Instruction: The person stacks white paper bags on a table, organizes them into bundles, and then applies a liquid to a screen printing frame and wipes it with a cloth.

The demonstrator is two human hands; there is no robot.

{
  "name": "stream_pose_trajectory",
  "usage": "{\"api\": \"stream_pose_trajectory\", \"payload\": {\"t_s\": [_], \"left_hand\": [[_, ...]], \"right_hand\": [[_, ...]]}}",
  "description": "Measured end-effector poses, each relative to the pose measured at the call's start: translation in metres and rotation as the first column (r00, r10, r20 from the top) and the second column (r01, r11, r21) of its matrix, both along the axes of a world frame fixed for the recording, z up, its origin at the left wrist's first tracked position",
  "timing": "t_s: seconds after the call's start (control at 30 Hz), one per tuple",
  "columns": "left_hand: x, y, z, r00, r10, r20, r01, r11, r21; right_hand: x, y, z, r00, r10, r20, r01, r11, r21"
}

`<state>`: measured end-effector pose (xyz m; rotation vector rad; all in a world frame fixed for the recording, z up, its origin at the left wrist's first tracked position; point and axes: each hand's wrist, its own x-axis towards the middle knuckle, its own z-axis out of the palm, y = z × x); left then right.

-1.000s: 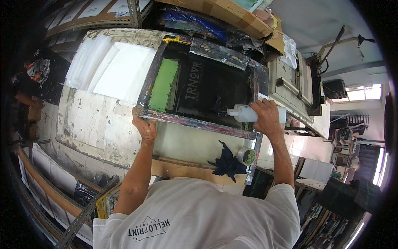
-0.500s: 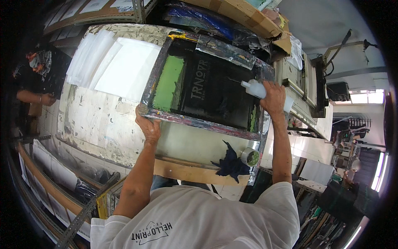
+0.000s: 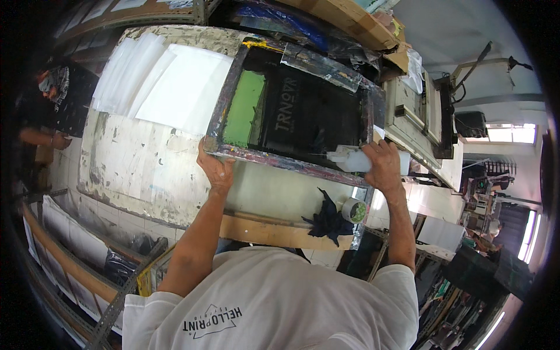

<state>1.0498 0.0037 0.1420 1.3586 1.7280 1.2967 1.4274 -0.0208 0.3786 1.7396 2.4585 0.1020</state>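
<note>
A screen-printing frame point(image 3: 280, 161) lies on the worktable, its mesh mostly black with lettering and a green strip point(image 3: 244, 108) at the left. My left hand point(image 3: 217, 169) is closed around the frame's near left corner. In my right hand point(image 3: 386, 166) is a white squeeze bottle point(image 3: 352, 160), tilted on its side above the near right part of the screen. Its thin nozzle points left over the black mesh. A crumpled dark cloth point(image 3: 328, 221) rests by the table's near edge, beside a small round container point(image 3: 354, 210) with something green inside.
Clear film sheets point(image 3: 125, 76) and a white sheet point(image 3: 181, 87) lie on the stained worktable point(image 3: 128, 169) to the left. Another person point(image 3: 61, 99) stands at the far left. Cardboard and plastic wrap point(image 3: 286, 26) crowd the back. A pale machine point(image 3: 417, 125) stands right.
My right hand has come nearer to me with the bottle, from the screen's far right part to its near right corner. The left hand keeps hold of the frame corner.
</note>
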Motion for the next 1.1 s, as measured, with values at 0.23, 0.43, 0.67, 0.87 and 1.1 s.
{"api": "stream_pose_trajectory", "payload": {"t_s": [0.23, 0.43, 0.67, 0.87, 1.1], "left_hand": [[0.001, -0.003, -0.001, 0.996, 0.026, -0.09, -0.015, 0.992, 0.121], [0.003, -0.004, -0.002, 0.995, 0.002, -0.101, 0.01, 0.993, 0.122], [0.002, -0.004, -0.012, 0.994, -0.002, -0.107, 0.015, 0.992, 0.124], [0.005, -0.002, -0.005, 0.995, 0.033, -0.097, -0.017, 0.987, 0.162], [0.006, 0.003, -0.009, 0.99, 0.097, -0.099, -0.067, 0.96, 0.273]], "right_hand": [[-0.031, 0.013, -0.016, 0.981, 0.161, -0.105, -0.153, 0.985, 0.079], [-0.002, 0.009, -0.016, 0.989, 0.139, -0.043, -0.137, 0.989, 0.054], [0.033, 0.007, -0.018, 0.997, 0.072, -0.011, -0.071, 0.994, 0.081], [0.042, 0.005, -0.024, 0.99, 0.118, -0.074, -0.113, 0.991, 0.074], [0.094, 0.018, -0.037, 0.96, 0.031, -0.277, 0.009, 0.99, 0.143]]}}
